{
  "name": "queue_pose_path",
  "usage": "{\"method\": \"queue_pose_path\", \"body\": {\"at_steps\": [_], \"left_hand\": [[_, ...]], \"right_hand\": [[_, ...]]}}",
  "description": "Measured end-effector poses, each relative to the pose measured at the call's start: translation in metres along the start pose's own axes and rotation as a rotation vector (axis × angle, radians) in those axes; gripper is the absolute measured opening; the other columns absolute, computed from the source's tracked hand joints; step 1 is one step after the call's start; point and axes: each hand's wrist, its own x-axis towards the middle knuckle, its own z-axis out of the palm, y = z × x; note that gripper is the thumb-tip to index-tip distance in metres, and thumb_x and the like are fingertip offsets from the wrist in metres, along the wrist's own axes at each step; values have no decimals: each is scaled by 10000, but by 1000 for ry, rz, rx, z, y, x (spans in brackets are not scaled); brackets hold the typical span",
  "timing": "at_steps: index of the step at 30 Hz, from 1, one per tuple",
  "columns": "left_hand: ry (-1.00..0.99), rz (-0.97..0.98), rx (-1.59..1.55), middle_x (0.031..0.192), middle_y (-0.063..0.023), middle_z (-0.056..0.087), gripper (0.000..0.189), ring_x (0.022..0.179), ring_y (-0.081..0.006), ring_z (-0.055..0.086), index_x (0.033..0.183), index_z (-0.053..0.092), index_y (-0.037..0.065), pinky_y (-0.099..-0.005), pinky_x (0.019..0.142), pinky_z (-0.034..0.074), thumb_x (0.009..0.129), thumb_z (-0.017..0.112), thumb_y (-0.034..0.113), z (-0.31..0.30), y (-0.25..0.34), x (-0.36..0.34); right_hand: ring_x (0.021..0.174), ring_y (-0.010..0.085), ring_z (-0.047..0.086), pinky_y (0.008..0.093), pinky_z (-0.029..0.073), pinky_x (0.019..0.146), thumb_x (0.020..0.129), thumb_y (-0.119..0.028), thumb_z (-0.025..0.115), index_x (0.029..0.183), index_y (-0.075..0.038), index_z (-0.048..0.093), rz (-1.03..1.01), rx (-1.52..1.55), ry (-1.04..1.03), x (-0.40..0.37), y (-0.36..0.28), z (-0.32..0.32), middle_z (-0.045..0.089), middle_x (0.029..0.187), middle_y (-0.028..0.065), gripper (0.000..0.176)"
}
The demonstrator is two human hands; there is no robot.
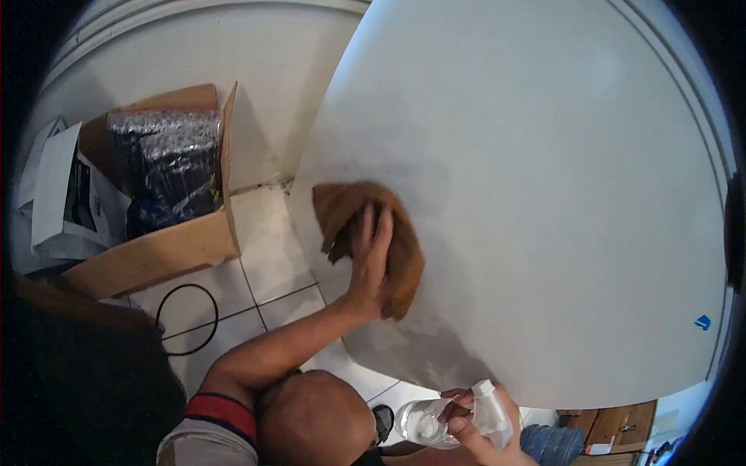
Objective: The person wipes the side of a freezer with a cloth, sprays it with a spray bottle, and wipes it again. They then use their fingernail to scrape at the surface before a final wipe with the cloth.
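Observation:
My left hand (373, 256) presses a brown cloth (407, 268) against a large white panel (559, 194), near its left edge. The fingers are spread over the bunched cloth, and some are hidden in its folds. At the bottom, my right hand (497, 435) is wrapped round a clear spray bottle (423, 423) with a white spray head (486, 400), just below the panel's lower edge. The bottle lies tilted and holds clear liquid. Greyish, wet-looking patches (435, 353) show on the panel below the cloth.
An open cardboard box (167, 252) with plastic-wrapped dark items stands at the left. A black ring (187, 319) lies on the white floor tiles (272, 241). My bent knee (315, 419) is below my left forearm. A blue water jug (552, 444) and wooden furniture (614, 423) are at the lower right.

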Motion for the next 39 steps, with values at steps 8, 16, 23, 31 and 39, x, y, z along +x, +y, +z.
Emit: {"method": "queue_pose_path", "body": {"at_steps": [8,16,23,31,39], "left_hand": [[-58,91,93,1438,-377,179,911,1317,-548,207,1449,249,-52,-606,1084,137,755,673,358,1,17,-11],[-44,67,88,1433,-385,209,953,1303,-557,248,1463,244,-23,-573,1086,192,735,726,358,-10,19,31],[-59,147,43,1435,-392,199,947,1303,-566,235,1455,214,-76,-591,1095,154,767,710,347,-15,13,40],[-172,265,69,1498,-356,146,1043,1423,-489,69,1472,115,-104,-534,1144,61,747,742,304,-28,27,48],[-149,-69,-162,1544,-308,72,1011,1447,-430,40,1499,74,-41,-485,1162,46,780,715,266,-24,37,70]], "right_hand": [[746,189,603,317,483,683,880,-281,684,992,4,589,21,-181,21,6,15,3,640,834,85,320],[738,205,597,322,486,680,883,-215,663,1068,4,583,-161,-370,-189,18,24,-6,610,862,92,297],[766,209,604,326,489,708,873,-156,682,1104,7,568,-114,-134,-209,20,23,-4,615,900,109,305],[893,196,646,314,515,781,820,-134,752,1089,33,577,8,101,-241,24,9,-10,629,898,130,361],[797,281,630,350,490,663,835,-290,700,1056,-79,583,-59,-278,-380,18,1,-22,603,888,113,327]]}}
